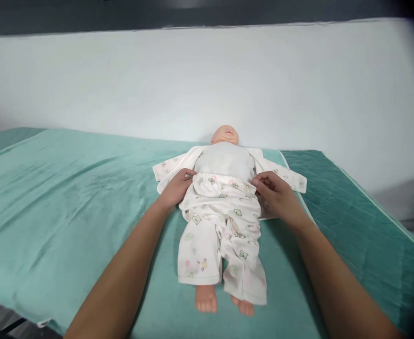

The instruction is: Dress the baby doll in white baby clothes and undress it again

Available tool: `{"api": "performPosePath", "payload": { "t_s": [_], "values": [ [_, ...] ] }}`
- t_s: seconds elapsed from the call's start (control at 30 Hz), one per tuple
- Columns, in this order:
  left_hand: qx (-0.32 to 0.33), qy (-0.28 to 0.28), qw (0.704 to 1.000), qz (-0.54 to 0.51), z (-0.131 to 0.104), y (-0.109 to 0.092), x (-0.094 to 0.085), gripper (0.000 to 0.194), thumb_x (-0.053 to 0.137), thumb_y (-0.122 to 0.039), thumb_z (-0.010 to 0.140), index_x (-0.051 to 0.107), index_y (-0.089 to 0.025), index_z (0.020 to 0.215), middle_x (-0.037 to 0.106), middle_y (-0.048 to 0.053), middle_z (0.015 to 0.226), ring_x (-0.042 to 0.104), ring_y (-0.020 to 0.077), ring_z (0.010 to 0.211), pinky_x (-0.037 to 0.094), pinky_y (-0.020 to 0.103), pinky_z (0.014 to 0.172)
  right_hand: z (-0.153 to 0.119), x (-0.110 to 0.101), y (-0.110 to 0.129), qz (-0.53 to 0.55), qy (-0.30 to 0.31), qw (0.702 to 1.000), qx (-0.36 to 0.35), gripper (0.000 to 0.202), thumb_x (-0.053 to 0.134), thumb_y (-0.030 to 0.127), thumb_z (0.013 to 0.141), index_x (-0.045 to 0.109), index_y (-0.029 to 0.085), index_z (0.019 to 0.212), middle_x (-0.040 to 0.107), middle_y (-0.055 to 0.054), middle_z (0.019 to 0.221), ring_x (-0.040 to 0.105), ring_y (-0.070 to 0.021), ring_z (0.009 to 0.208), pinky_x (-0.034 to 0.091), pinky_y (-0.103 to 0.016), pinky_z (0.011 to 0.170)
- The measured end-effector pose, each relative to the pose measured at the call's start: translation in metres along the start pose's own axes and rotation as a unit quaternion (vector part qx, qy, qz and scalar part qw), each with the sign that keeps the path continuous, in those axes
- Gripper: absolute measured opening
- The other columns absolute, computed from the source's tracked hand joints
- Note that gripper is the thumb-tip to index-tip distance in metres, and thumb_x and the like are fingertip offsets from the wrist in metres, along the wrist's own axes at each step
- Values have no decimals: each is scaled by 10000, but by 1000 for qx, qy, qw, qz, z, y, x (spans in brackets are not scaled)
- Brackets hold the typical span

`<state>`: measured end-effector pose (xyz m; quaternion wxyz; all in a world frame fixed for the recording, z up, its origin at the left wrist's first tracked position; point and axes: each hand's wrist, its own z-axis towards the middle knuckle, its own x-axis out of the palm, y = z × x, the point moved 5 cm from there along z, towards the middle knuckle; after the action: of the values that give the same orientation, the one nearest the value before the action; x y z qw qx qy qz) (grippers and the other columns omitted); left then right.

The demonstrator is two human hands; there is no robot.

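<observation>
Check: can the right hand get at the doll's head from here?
Probably yes. The right hand pinches the waistband and would have to let go first, but only chest and jacket lie on the way, and nothing covers the head.

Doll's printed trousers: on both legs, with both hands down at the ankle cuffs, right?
Not at the cuffs: the head view shows the left hand and right hand at the waistband. The printed trousers are indeed on both legs.

Two bare hands point(177, 188) at the waistband of patterned pants point(202, 249) on a baby doll point(225, 135), on green bedding point(87, 197).
</observation>
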<state>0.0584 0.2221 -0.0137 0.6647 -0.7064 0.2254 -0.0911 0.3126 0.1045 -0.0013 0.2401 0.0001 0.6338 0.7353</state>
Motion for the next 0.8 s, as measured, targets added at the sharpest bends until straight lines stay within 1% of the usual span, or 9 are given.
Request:
{"api": "performPosePath", "payload": {
  "t_s": [0.07,0.13,0.23,0.3,0.4,0.53,0.6,0.67,0.8],
  "values": [
    [-18,7,1000,-14,0,0,1,301,652,-359,763,593,-211,1019,684,17,884,618,174,775,449,262,651,-3,-1,1,14,18,1000,-8,272,635,503,856,585,235,851,530,36,700,453,-112,600,357,-243,547],
    [-17,21,999,-18,-1,-1,2,289,652,-355,763,608,-208,1007,683,23,929,618,171,796,454,261,663,-5,0,4,15,56,998,-21,272,655,497,848,589,233,860,505,39,706,436,-109,613,345,-240,552],
    [-10,42,999,-18,-2,-2,2,249,651,-357,766,602,-210,961,661,7,908,583,140,728,425,238,614,-8,3,6,0,88,996,-23,285,679,499,830,596,227,844,489,38,700,434,-112,627,346,-240,558],
    [-10,50,998,-20,-3,-2,2,231,652,-356,764,582,-213,932,644,-6,871,548,120,661,393,225,571,-6,3,4,-4,67,998,-4,320,663,532,830,592,221,802,504,30,682,451,-118,619,362,-242,548],
    [-4,50,998,-26,-3,-2,3,202,645,-330,758,565,-218,905,638,-18,828,521,111,609,365,220,542,-1,0,-9,12,7,999,43,377,642,600,808,593,229,771,544,25,634,480,-128,559,385,-252,504],
    [24,-20,999,-16,0,-2,0,163,626,-284,743,574,-217,883,639,-15,762,539,128,602,369,233,547,8,-10,-24,31,-103,993,51,429,627,678,758,582,251,768,589,17,608,518,-161,515,416,-290,476],
    [23,-48,999,-1,3,1,-2,180,617,-274,736,590,-220,905,659,-6,765,571,149,633,389,248,567,10,-11,-26,28,-118,991,52,426,623,676,758,583,252,769,599,5,618,529,-172,528,424,-299,475],
    [15,-40,999,10,6,3,-2,205,608,-277,732,614,-216,927,692,12,803,615,179,704,429,270,619,10,-7,-27,31,-85,994,68,394,636,640,770,599,248,779,591,7,623,516,-164,529,412,-289,469],
    [37,23,998,42,9,-1,2,210,601,-311,744,664,-195,907,719,39,887,645,222,853,467,300,733,7,1,-27,61,6,993,100,331,646,574,791,598,246,805,561,34,617,472,-133,505,376,-261,460]
  ]
}}
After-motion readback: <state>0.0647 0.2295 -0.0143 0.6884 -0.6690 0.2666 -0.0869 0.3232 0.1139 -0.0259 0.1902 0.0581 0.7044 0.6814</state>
